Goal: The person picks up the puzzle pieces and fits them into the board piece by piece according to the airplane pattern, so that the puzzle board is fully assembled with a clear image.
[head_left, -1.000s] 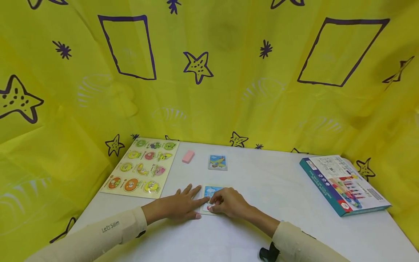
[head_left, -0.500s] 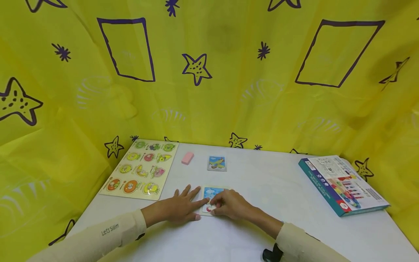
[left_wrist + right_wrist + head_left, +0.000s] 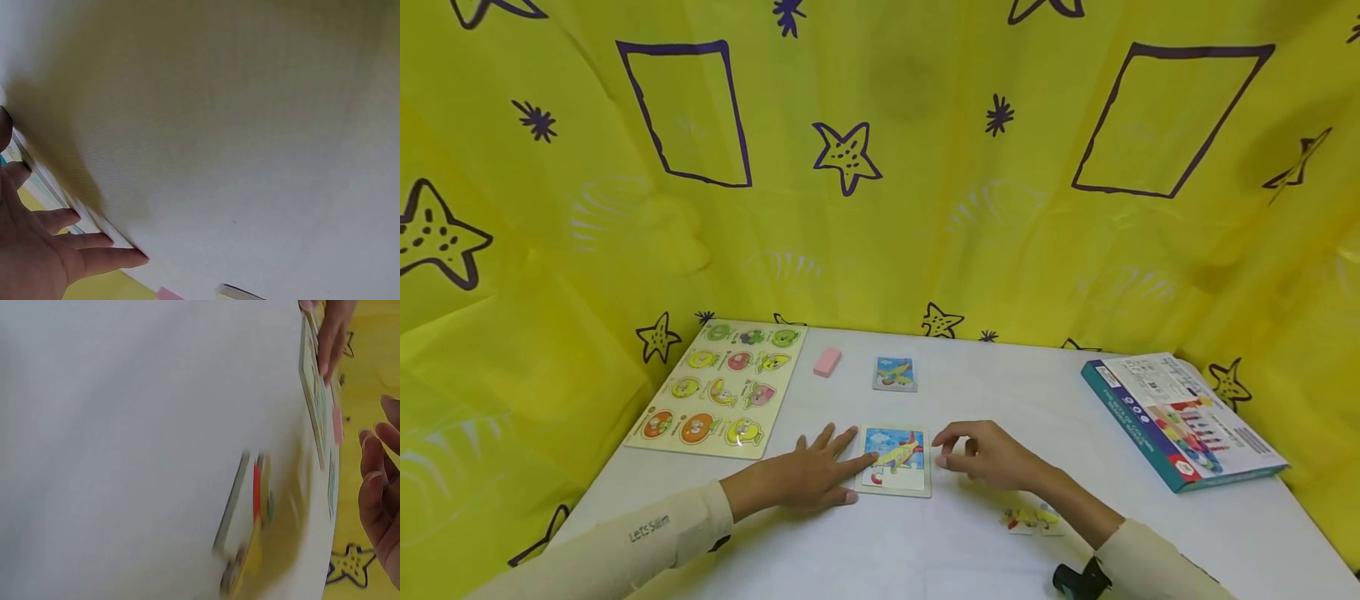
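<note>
A small jigsaw puzzle board [image 3: 927,477] lies flat at the middle front, showing a yellow and red airplane on blue sky, with pale areas along its lower part. My left hand [image 3: 808,473] is spread on the table at its left, index fingertip touching the puzzle. Just right of the board is my right hand [image 3: 992,456], raised, fingers loosely bent and nothing between them; the right wrist view also shows those fingers [image 3: 373,475] holding nothing. Loose puzzle pieces [image 3: 1019,521] lie below my right forearm, partly hidden by it. They look blurred in the right wrist view.
A small airplane picture tile [image 3: 895,374] lies behind the board, with a pink eraser-like block [image 3: 827,362] to its left. On the far left is a fruit puzzle board [image 3: 722,392]. A teal-edged box [image 3: 1183,421] lies at right. A yellow curtain [image 3: 925,233] hangs behind the table.
My right hand has left the puzzle and moved to the right, uncovering the airplane picture and the loose pieces by the forearm. The left hand stays in place.
</note>
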`<state>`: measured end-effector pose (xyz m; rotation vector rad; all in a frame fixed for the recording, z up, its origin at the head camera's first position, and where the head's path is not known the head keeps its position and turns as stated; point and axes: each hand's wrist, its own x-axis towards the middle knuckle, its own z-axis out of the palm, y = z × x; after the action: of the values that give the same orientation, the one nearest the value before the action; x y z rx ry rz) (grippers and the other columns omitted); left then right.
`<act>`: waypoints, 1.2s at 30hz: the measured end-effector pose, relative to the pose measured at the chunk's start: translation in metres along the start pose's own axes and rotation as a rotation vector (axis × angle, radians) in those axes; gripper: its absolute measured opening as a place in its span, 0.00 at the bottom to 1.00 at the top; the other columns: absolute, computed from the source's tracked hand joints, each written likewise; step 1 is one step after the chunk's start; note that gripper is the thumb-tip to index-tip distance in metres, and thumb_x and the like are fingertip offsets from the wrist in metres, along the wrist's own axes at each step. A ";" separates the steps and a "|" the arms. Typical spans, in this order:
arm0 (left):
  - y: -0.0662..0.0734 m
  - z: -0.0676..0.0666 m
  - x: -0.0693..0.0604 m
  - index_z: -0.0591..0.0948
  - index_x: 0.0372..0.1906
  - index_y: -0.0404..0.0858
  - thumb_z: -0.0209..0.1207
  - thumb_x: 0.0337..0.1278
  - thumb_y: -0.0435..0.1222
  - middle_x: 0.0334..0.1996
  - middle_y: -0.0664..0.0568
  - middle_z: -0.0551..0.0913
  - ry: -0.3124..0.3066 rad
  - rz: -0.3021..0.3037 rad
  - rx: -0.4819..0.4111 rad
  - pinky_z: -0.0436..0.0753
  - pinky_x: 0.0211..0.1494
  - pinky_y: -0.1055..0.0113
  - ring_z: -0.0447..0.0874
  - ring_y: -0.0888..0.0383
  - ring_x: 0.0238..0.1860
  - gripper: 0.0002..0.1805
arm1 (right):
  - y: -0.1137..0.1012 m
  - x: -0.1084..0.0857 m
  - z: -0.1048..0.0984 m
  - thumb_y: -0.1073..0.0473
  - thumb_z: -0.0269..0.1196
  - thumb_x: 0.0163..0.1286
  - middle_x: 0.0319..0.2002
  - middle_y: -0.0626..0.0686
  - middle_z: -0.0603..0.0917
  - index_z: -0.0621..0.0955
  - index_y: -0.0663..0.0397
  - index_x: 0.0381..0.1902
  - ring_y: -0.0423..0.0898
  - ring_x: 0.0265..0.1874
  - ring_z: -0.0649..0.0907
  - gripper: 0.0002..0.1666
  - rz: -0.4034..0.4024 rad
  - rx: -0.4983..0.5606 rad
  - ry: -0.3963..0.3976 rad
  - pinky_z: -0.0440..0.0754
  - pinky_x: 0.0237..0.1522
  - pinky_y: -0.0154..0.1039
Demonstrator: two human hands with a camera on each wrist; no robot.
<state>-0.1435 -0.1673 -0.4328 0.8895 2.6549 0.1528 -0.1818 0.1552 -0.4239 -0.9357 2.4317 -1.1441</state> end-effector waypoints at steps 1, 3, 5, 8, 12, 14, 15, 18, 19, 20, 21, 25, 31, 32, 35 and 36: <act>0.000 0.000 0.000 0.57 0.79 0.61 0.47 0.73 0.59 0.80 0.40 0.50 0.001 0.001 -0.001 0.62 0.66 0.26 0.47 0.28 0.77 0.34 | 0.002 -0.005 -0.005 0.53 0.66 0.71 0.39 0.49 0.83 0.84 0.57 0.50 0.36 0.18 0.76 0.16 0.017 -0.006 0.001 0.76 0.22 0.31; 0.000 0.000 0.000 0.57 0.79 0.61 0.47 0.73 0.59 0.80 0.40 0.50 0.003 0.002 -0.002 0.62 0.66 0.26 0.47 0.28 0.77 0.34 | 0.005 -0.015 -0.013 0.52 0.67 0.70 0.41 0.50 0.84 0.84 0.57 0.50 0.37 0.19 0.76 0.17 0.042 -0.022 -0.001 0.76 0.23 0.31; 0.000 0.000 0.000 0.57 0.79 0.61 0.47 0.72 0.60 0.80 0.40 0.50 0.002 0.000 -0.005 0.62 0.66 0.26 0.47 0.28 0.77 0.34 | 0.009 -0.026 -0.020 0.51 0.68 0.69 0.43 0.50 0.85 0.85 0.55 0.49 0.36 0.22 0.77 0.17 0.059 -0.043 -0.001 0.76 0.25 0.31; 0.000 0.000 0.000 0.57 0.79 0.61 0.47 0.72 0.60 0.81 0.40 0.50 0.001 -0.002 -0.006 0.62 0.66 0.26 0.47 0.28 0.77 0.34 | 0.014 -0.043 -0.027 0.50 0.69 0.67 0.45 0.51 0.86 0.85 0.53 0.48 0.36 0.24 0.76 0.17 0.073 -0.073 0.000 0.75 0.27 0.30; 0.001 -0.001 0.000 0.57 0.79 0.62 0.47 0.72 0.60 0.81 0.41 0.50 -0.001 -0.005 -0.001 0.62 0.67 0.27 0.47 0.28 0.77 0.34 | 0.020 -0.063 -0.032 0.49 0.71 0.65 0.45 0.50 0.86 0.86 0.49 0.46 0.35 0.25 0.74 0.15 0.079 -0.083 -0.008 0.73 0.27 0.30; 0.001 -0.001 -0.001 0.57 0.79 0.62 0.47 0.72 0.60 0.81 0.41 0.50 -0.001 -0.006 -0.001 0.62 0.67 0.27 0.47 0.29 0.77 0.34 | 0.023 -0.072 -0.033 0.49 0.70 0.65 0.44 0.49 0.85 0.86 0.48 0.46 0.35 0.25 0.73 0.14 0.069 -0.075 -0.021 0.73 0.27 0.30; 0.001 -0.001 -0.001 0.57 0.79 0.62 0.47 0.72 0.60 0.81 0.41 0.50 -0.001 -0.006 -0.002 0.62 0.67 0.27 0.47 0.29 0.77 0.34 | 0.024 -0.077 -0.033 0.49 0.71 0.65 0.43 0.49 0.85 0.86 0.47 0.46 0.34 0.24 0.73 0.14 0.064 -0.073 -0.026 0.72 0.27 0.30; 0.002 -0.002 -0.001 0.58 0.79 0.60 0.47 0.73 0.59 0.80 0.40 0.50 0.005 0.003 -0.005 0.62 0.66 0.26 0.48 0.28 0.77 0.34 | 0.028 -0.089 -0.032 0.48 0.72 0.63 0.41 0.46 0.84 0.86 0.45 0.45 0.33 0.24 0.72 0.15 0.065 -0.083 -0.029 0.72 0.27 0.30; 0.002 -0.002 -0.002 0.58 0.79 0.60 0.48 0.73 0.58 0.80 0.39 0.51 0.007 0.007 -0.006 0.62 0.66 0.26 0.48 0.28 0.77 0.33 | 0.030 -0.093 -0.031 0.47 0.73 0.62 0.41 0.45 0.83 0.85 0.44 0.44 0.33 0.25 0.73 0.15 0.073 -0.099 -0.028 0.72 0.29 0.30; 0.002 -0.002 -0.002 0.58 0.79 0.60 0.48 0.73 0.58 0.80 0.39 0.51 0.009 0.009 -0.003 0.63 0.66 0.26 0.48 0.28 0.77 0.33 | 0.031 -0.096 -0.031 0.46 0.73 0.61 0.41 0.43 0.83 0.85 0.42 0.44 0.32 0.27 0.74 0.16 0.082 -0.124 -0.024 0.73 0.31 0.30; 0.002 -0.001 -0.002 0.58 0.79 0.59 0.48 0.73 0.58 0.80 0.39 0.51 0.010 0.011 -0.003 0.63 0.65 0.26 0.48 0.28 0.77 0.33 | 0.032 -0.098 -0.030 0.44 0.73 0.60 0.42 0.41 0.82 0.85 0.40 0.44 0.32 0.30 0.74 0.16 0.092 -0.152 -0.021 0.73 0.33 0.30; 0.001 0.000 -0.002 0.59 0.79 0.59 0.47 0.73 0.58 0.80 0.38 0.51 0.011 0.014 -0.004 0.63 0.65 0.26 0.48 0.27 0.77 0.33 | 0.034 -0.103 -0.028 0.42 0.73 0.60 0.43 0.37 0.81 0.84 0.37 0.43 0.33 0.40 0.76 0.16 0.122 -0.221 -0.016 0.76 0.43 0.31; 0.000 0.001 -0.001 0.59 0.79 0.59 0.47 0.73 0.58 0.80 0.38 0.51 0.012 0.018 -0.015 0.63 0.65 0.26 0.48 0.27 0.77 0.33 | 0.034 -0.102 -0.028 0.46 0.72 0.62 0.42 0.40 0.80 0.87 0.38 0.42 0.33 0.37 0.75 0.11 0.119 -0.149 -0.052 0.73 0.37 0.30; 0.000 0.001 -0.001 0.58 0.79 0.60 0.47 0.73 0.59 0.80 0.39 0.51 0.013 0.017 -0.015 0.62 0.65 0.26 0.48 0.27 0.77 0.34 | 0.034 -0.102 -0.028 0.47 0.72 0.63 0.42 0.41 0.80 0.87 0.38 0.42 0.33 0.35 0.74 0.11 0.120 -0.130 -0.060 0.72 0.36 0.30; 0.000 0.001 0.000 0.58 0.79 0.60 0.47 0.73 0.59 0.80 0.39 0.50 0.014 0.016 -0.015 0.62 0.66 0.26 0.48 0.28 0.77 0.34 | 0.035 -0.101 -0.028 0.49 0.72 0.63 0.42 0.43 0.80 0.88 0.40 0.43 0.34 0.33 0.74 0.10 0.118 -0.091 -0.078 0.71 0.33 0.30; 0.000 0.001 0.000 0.58 0.79 0.60 0.47 0.73 0.59 0.80 0.39 0.50 0.013 0.014 -0.014 0.62 0.66 0.26 0.47 0.28 0.77 0.34 | 0.036 -0.101 -0.028 0.49 0.72 0.63 0.42 0.43 0.80 0.88 0.40 0.43 0.34 0.32 0.74 0.11 0.117 -0.085 -0.082 0.71 0.33 0.30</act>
<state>-0.1431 -0.1677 -0.4337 0.9065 2.6570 0.1811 -0.1363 0.2559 -0.4339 -0.8346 2.4497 -0.9512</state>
